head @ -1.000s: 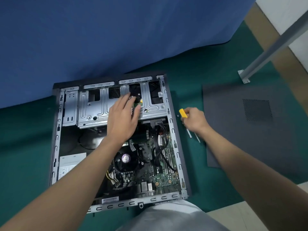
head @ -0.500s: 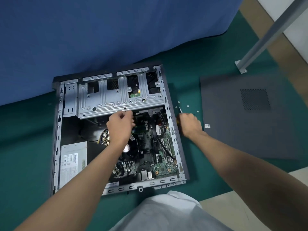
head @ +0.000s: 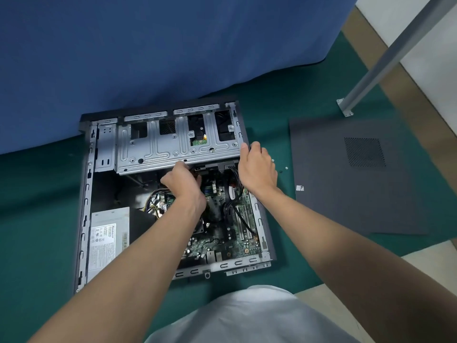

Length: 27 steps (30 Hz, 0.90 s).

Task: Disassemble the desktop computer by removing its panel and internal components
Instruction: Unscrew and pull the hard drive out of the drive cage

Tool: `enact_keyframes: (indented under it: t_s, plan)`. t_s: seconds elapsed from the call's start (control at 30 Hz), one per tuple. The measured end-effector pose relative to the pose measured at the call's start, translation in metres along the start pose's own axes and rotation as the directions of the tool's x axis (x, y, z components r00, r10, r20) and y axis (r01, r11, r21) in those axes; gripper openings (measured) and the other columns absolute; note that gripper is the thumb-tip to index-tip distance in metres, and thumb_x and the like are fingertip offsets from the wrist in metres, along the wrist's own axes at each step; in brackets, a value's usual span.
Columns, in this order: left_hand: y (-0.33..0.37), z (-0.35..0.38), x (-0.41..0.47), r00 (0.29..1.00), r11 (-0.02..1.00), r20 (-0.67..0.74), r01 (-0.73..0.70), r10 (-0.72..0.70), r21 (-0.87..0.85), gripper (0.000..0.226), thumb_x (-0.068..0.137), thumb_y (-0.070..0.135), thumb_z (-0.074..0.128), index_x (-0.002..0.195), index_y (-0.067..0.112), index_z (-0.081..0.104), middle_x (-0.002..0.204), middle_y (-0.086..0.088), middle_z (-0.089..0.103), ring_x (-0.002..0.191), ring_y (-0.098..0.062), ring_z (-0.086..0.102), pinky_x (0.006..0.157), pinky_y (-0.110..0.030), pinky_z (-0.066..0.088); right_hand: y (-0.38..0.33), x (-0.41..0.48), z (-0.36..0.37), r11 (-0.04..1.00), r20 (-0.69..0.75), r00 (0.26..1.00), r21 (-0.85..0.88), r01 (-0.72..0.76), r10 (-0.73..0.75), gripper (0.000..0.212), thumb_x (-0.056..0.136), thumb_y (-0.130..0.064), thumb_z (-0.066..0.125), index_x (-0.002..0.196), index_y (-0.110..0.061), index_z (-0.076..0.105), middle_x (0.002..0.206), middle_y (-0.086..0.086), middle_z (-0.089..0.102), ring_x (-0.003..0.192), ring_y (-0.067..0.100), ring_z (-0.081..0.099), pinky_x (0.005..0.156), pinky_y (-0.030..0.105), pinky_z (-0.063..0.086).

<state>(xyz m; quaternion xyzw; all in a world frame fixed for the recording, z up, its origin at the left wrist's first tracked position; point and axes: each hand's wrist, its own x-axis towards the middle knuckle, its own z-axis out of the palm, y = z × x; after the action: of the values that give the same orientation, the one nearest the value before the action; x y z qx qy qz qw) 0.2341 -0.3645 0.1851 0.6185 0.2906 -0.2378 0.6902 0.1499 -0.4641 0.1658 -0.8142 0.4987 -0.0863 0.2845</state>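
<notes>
the right hand (head: 257, 167) has left the floor (head: 284, 100), grip now clamped on the ribbed grey metal drive cage (head: 173, 147) corner; the left hand (head: 184, 181) grip curls under its edge.

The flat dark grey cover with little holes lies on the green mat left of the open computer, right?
No. In the head view the flat dark grey cover with little holes lies on the green mat right of the open grey metal computer case, not left.

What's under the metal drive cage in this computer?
Through the drive cage cutouts: a green circuit board and dark shapes. Black cables emerge beneath its near edge. The sheet metal covers the rest.
</notes>
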Motion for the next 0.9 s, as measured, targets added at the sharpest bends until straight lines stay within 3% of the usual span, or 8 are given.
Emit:
enact_keyframes:
  t_s: [0.13,0.33,0.43,0.5,0.6,0.67,0.8,0.9]
  plan:
    - [-0.001,0.002,0.004,0.994,0.997,0.091,0.07,-0.068,-0.02,0.037,0.09,-0.011,0.043,0.126,-0.001,0.04,0.104,-0.011,0.046,0.085,-0.018,0.05,0.079,-0.032,0.057,0.0,0.001,0.002,0.995,-0.078,0.995,-0.081,0.05,-0.056,0.043,0.101,-0.039,0.023,0.111,-0.007,0.051,0.104,0.012,0.06,0.092,0.035,0.057,0.067,0.038,0.036]
    - [0.003,-0.003,0.011,0.972,0.993,0.207,0.116,-0.113,0.0,0.055,0.093,-0.016,0.041,0.144,-0.002,0.026,0.094,-0.007,0.046,0.099,-0.025,0.052,0.094,-0.041,0.052,-0.001,0.002,0.004,0.996,-0.08,0.996,-0.087,0.034,-0.041,0.045,0.101,-0.041,0.023,0.112,-0.008,0.052,0.105,0.013,0.06,0.092,0.035,0.058,0.066,0.038,0.035]
    - [0.003,-0.005,0.008,0.969,0.996,0.232,0.083,-0.084,0.011,0.053,0.093,-0.015,0.043,0.141,0.003,0.029,0.095,-0.006,0.043,0.101,-0.026,0.048,0.092,-0.041,0.053,-0.001,0.002,0.004,0.995,-0.086,0.996,-0.095,0.029,-0.038,0.045,0.1,-0.041,0.023,0.111,-0.008,0.053,0.103,0.012,0.061,0.09,0.034,0.059,0.065,0.037,0.035]
    - [0.002,-0.01,0.004,0.958,0.993,0.264,0.115,-0.115,0.015,0.028,0.094,-0.014,0.042,0.114,0.005,0.046,0.104,-0.013,0.045,0.1,-0.028,0.049,0.092,-0.043,0.053,-0.002,0.002,0.004,0.995,-0.088,0.995,-0.099,0.026,-0.035,0.045,0.1,-0.041,0.023,0.111,-0.008,0.053,0.103,0.012,0.061,0.09,0.034,0.059,0.066,0.036,0.035]
    - [-0.003,-0.021,0.003,0.919,0.985,0.356,0.172,-0.169,0.023,0.017,0.09,-0.01,0.043,0.093,0.007,0.041,0.103,-0.018,0.045,0.096,-0.029,0.05,0.088,-0.041,0.054,-0.002,0.003,0.004,0.994,-0.088,0.995,-0.108,0.026,-0.035,0.045,0.1,-0.041,0.024,0.111,-0.008,0.053,0.103,0.012,0.061,0.089,0.034,0.059,0.065,0.036,0.035]
    - [-0.001,-0.022,0.006,0.891,0.982,0.417,0.136,-0.179,0.131,0.015,0.089,-0.005,0.053,0.097,0.005,0.044,0.104,-0.018,0.052,0.094,-0.025,0.053,0.078,-0.035,0.051,-0.002,0.003,0.004,0.993,-0.081,0.996,-0.111,0.026,-0.036,0.045,0.1,-0.041,0.023,0.111,-0.009,0.053,0.103,0.012,0.061,0.09,0.034,0.059,0.066,0.036,0.035]
    - [0.007,-0.016,0.014,0.854,0.947,0.459,0.109,-0.245,0.302,0.065,0.084,0.007,0.071,0.138,-0.002,0.036,0.124,-0.016,0.061,0.1,-0.019,0.065,0.077,-0.033,0.051,-0.002,0.004,0.003,0.993,-0.074,0.997,-0.113,0.026,-0.035,0.045,0.1,-0.04,0.023,0.112,-0.008,0.052,0.104,0.012,0.061,0.09,0.034,0.058,0.067,0.037,0.035]
    - [0.011,-0.022,0.02,0.829,0.925,0.463,0.16,-0.315,0.344,0.058,0.083,0.003,0.071,0.132,0.003,0.04,0.131,-0.017,0.056,0.111,-0.023,0.059,0.08,-0.038,0.052,-0.002,0.003,0.003,0.993,-0.069,0.997,-0.116,0.032,-0.041,0.046,0.1,-0.041,0.022,0.112,-0.008,0.052,0.104,0.013,0.061,0.092,0.034,0.058,0.068,0.037,0.035]
